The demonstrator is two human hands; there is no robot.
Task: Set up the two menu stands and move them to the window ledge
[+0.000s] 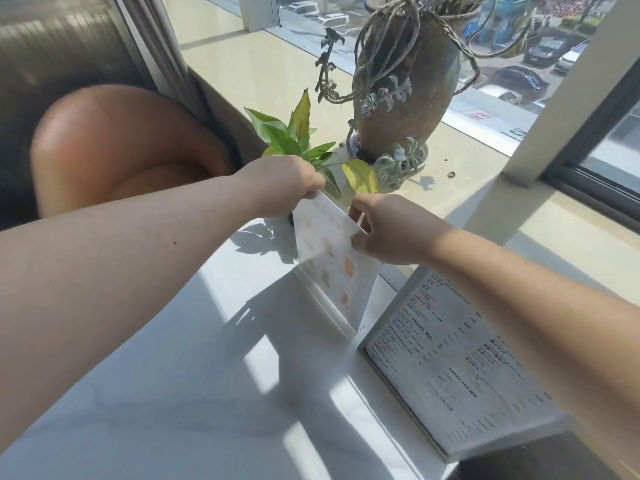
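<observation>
Both hands pinch the top edge of a menu stand (329, 268) upright near the table's (180, 393) far edge: left hand (280, 187), right hand (388, 228). The second stand (457, 368) leans at the right edge, with a plant (301, 140) just beyond.

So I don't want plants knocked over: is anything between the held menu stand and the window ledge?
Yes. The small leafy plant stands right behind the menu stand, and the big vase sits on the ledge beyond it.

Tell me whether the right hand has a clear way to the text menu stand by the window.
Probably yes. The text menu stand sits just under the right forearm with nothing between, but the right hand is pinching the picture menu stand and must let go first.
</observation>
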